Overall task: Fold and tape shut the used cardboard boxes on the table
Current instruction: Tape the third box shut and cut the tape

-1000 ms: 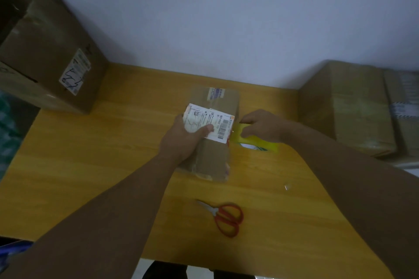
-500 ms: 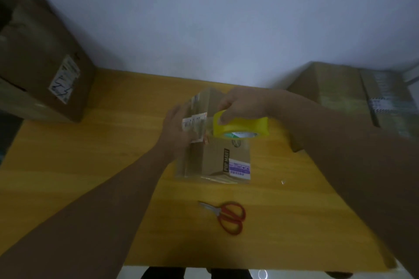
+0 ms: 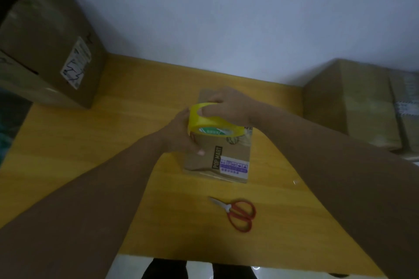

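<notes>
- While the box (image 3: 229, 158) sits mid-table (image 3: 90, 142), the right hand (image 3: 229, 106) clamps the yellow tape roll (image 3: 210, 123) just above it, one finger hooked into the core.
- Beside the roll, the left hand (image 3: 179, 136) lays its thumb on the box; its fingers are hidden, so I cannot tell its grip.
- Red scissors (image 3: 238, 213) lie nearer the edge.

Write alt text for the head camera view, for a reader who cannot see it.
A person's right hand grips a yellow tape roll over a small cardboard box on a wooden table, while the left hand rests against roll and box. Red-handled scissors lie nearer the viewer; a large box stands far left, other boxes far right.
</notes>
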